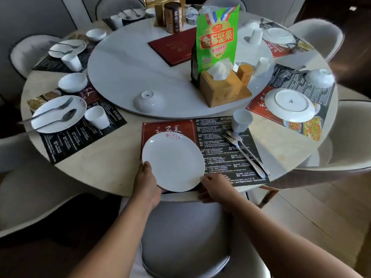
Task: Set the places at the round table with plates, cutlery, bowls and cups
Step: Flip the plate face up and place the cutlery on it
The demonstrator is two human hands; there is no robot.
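Two arms reach over the grey chair (184, 237). The left hand (147, 183) grips the white plate (173, 161) by its near left rim. The right hand (214, 187) pinches the near right rim, likely to set the plate straight on the placemat (220, 137). The fork and spoon (245, 151) lie at the right, by the cup (242, 120). A bowl (149, 101) waits upside down on the turning top (130, 67).

Fingers of left hand (147, 184) and right hand (214, 187) hidden under plate (173, 160) rim. Placemat (224, 157) print too small to read. Far cutlery (130, 14) blurred. Right-side bowl (319, 77) smeared. 2 forearms (112, 247) cut off at bottom edge.
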